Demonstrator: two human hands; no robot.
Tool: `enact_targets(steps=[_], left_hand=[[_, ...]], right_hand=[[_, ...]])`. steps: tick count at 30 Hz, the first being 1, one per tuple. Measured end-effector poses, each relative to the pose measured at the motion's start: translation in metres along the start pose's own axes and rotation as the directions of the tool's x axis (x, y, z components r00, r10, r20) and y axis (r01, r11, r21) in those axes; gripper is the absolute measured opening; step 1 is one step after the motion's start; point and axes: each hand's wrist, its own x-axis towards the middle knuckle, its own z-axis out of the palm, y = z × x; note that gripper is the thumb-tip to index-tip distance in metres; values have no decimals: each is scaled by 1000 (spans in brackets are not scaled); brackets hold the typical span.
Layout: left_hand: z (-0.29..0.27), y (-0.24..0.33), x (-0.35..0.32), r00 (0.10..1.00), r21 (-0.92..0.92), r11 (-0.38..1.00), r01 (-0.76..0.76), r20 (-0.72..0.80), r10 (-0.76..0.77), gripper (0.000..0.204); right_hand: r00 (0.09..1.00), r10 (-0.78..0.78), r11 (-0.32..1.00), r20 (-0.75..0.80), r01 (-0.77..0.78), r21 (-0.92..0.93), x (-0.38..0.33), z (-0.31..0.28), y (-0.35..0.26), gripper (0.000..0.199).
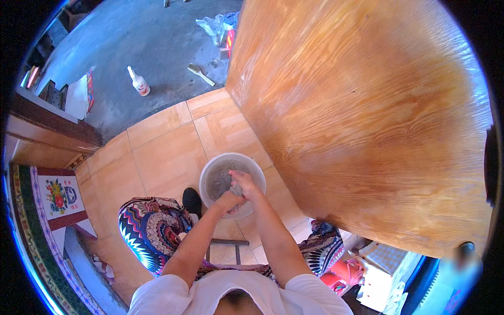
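Observation:
A white bucket (261,172) stands on the tiled floor in front of me, with murky grey water (215,181) inside. Over its opening, my left hand (229,202) and my right hand (243,182) are close together, one just beyond the other. Both are closed around a bunched grey rag (236,190), which shows only in part between the fingers. My palms and much of the rag are hidden.
A large wooden door (357,115) rises close on the right. On the grey floor beyond the tiles are a white spray bottle (139,83), a brush (201,74) and a plastic bag (214,27). A white carton (375,278) lies at the lower right.

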Motion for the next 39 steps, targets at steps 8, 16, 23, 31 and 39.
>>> enact_targets(steps=[8, 16, 23, 31, 39], left_hand=[[27, -22, 4, 826, 493, 870, -20, -483, 292, 58], [30, -13, -11, 796, 626, 780, -30, -457, 397, 55], [27, 27, -66, 970, -611, 789, 60, 223, 100, 44], [33, 23, -80, 762, -845, 324, 426, 528, 375, 48], [13, 29, -61, 864, -678, 663, 317, 495, 93, 34]], right_hand=[[843, -451, 664, -292, 98, -741, 21, 19, 32, 17], [876, -295, 921, -381, 154, -358, 32, -3, 50, 28], [960, -66, 745, 273, -135, 653, -62, -4, -22, 47], [883, -414, 236, 223, -133, 963, -61, 16, -8, 35], [913, -217, 564, 346, -172, 807, -42, -4, -26, 45]])
